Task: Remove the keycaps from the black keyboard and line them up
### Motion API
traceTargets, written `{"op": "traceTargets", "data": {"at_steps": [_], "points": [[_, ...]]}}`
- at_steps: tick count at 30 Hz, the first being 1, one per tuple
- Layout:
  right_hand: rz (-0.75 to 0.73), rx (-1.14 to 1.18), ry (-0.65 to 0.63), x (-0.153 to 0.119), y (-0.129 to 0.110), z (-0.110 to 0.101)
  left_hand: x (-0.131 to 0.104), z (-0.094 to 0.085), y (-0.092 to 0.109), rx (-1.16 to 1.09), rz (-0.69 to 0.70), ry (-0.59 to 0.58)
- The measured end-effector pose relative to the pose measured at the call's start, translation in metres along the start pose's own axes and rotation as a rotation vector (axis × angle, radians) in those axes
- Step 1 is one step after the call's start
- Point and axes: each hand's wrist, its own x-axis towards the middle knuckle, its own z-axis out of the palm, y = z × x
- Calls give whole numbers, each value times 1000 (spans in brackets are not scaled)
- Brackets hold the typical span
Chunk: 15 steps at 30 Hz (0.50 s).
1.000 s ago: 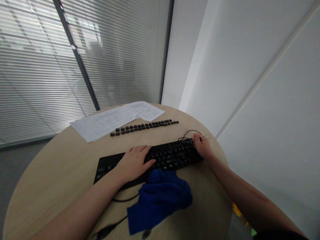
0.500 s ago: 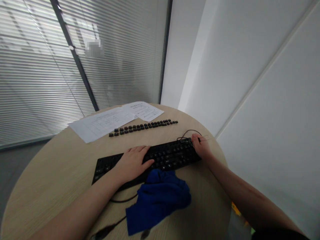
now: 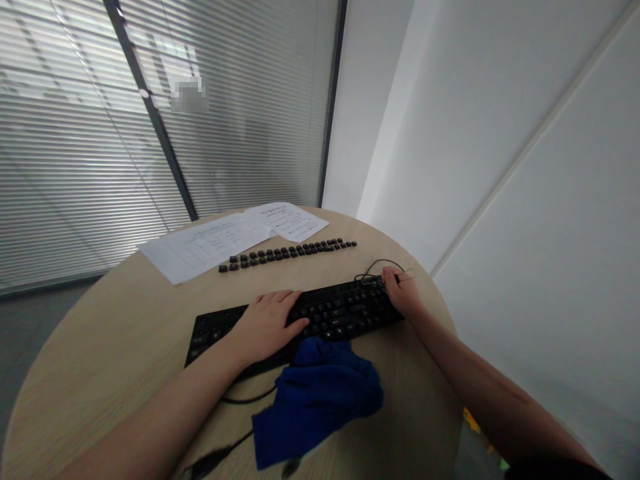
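A black keyboard (image 3: pixel 340 310) lies on the round wooden table. My left hand (image 3: pixel 270 323) rests flat on its left-middle part, fingers spread and holding nothing. At the keyboard's right end, my right hand (image 3: pixel 399 290) is closed on a thin wire tool (image 3: pixel 407 275), whose fine wires stick out to the right; its tip is too small to make out. In front of the keyboard lies a crumpled blue cloth (image 3: pixel 325 393). Two rows of loose black keycaps (image 3: pixel 290 253) are laid out beyond the keyboard.
Printed papers (image 3: pixel 210 243) lie at the far side of the table (image 3: pixel 110 333). A black cable (image 3: pixel 250 400) runs beside the cloth, with a dark plug (image 3: pixel 210 461) near the front edge. Blinds and a white wall stand behind.
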Motion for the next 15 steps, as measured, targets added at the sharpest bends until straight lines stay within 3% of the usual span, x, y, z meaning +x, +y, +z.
{"op": "traceTargets", "data": {"at_steps": [11, 15], "points": [[9, -143, -321, 34, -29, -10, 0, 1, 2, 11, -15, 2], [31, -153, -355, 37, -32, -9, 1, 3, 0, 17, -12, -5]]}}
